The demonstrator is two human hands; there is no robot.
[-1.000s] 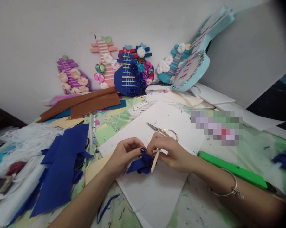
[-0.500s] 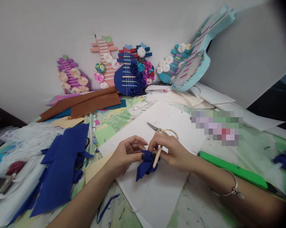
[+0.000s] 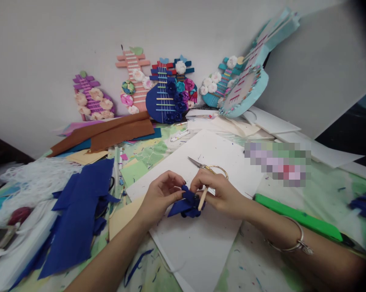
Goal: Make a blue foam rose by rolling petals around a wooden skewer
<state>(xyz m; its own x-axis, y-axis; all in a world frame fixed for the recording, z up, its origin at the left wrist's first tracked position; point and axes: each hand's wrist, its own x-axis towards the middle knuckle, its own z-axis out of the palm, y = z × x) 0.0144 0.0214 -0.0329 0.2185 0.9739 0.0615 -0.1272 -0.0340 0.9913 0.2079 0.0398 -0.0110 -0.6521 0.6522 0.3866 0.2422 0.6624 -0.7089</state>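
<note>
A dark blue strip of crepe paper (image 3: 181, 207), partly folded and bunched, is held above the white board (image 3: 198, 243). My left hand (image 3: 161, 190) pinches its upper left part between thumb and fingers. On the other side, my right hand (image 3: 219, 192) grips the bunched part, and a pale wooden stick (image 3: 203, 198) slants down from between its fingers. The fingertips hide part of the bunch. Just beyond my right hand, scissors with gold handles (image 3: 213, 167) lie on the board, blades toward the upper left.
Blue crepe paper sheets (image 3: 76, 215) and white yarn (image 3: 39, 178) lie at the left. A green-handled tool (image 3: 298, 217) lies under my right forearm. Decorated paper instruments (image 3: 161, 97) lean on the wall behind brown sheets (image 3: 119, 134). A blurred-out patch (image 3: 277, 162) is at the right.
The loose end of the blue paper has swung from pointing down to pointing left, and a fold now stands up by my left fingertips. My right hand has barely moved.
</note>
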